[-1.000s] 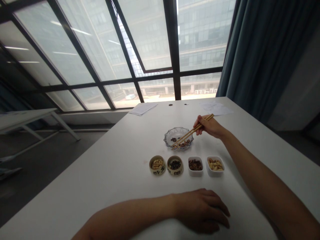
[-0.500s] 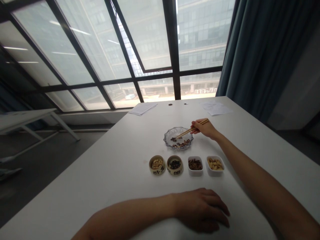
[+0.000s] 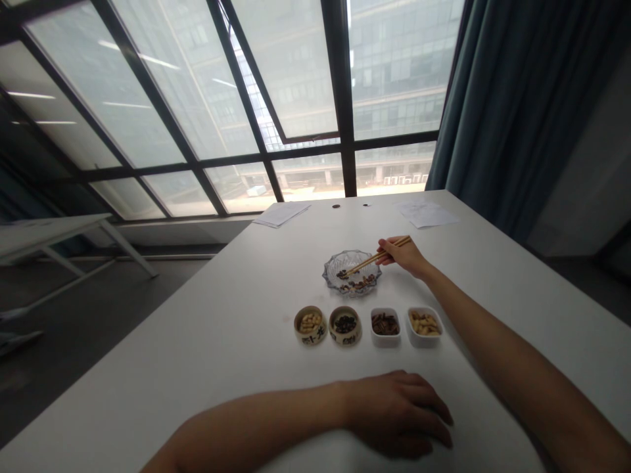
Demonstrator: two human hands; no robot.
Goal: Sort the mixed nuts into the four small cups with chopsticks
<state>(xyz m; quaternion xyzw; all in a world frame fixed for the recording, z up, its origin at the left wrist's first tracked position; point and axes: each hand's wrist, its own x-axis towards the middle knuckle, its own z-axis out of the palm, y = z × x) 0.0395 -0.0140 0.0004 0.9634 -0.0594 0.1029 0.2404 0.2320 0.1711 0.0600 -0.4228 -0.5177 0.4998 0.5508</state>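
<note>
My right hand (image 3: pixel 400 255) holds a pair of wooden chopsticks (image 3: pixel 367 261), their tips down in a clear glass dish (image 3: pixel 327 281) among small dark pieces. Brown pieces (image 3: pixel 359 285) lie along the near side of that dish. Nearer me is a row of containers: a round bowl of peanuts (image 3: pixel 310 322), a round bowl of dark pieces (image 3: pixel 344 324), a white square tub of brown pieces (image 3: pixel 385 324) and a white tub of yellowish pieces (image 3: pixel 424 324). My left hand (image 3: pixel 401 412) rests palm down on the table, fingers apart, holding nothing.
Papers lie on the white table (image 3: pixel 207 341) at its far left (image 3: pixel 282 214) and far right (image 3: pixel 428 213). Two small dark round spots show near the far edge. Another table (image 3: pixel 54 230) stands at the left, windows beyond, and a blue curtain (image 3: pixel 483 118) hangs at the right.
My right hand and the chopsticks have shifted very slightly, with the tips still in the glass dish. My left hand has stayed in place.
</note>
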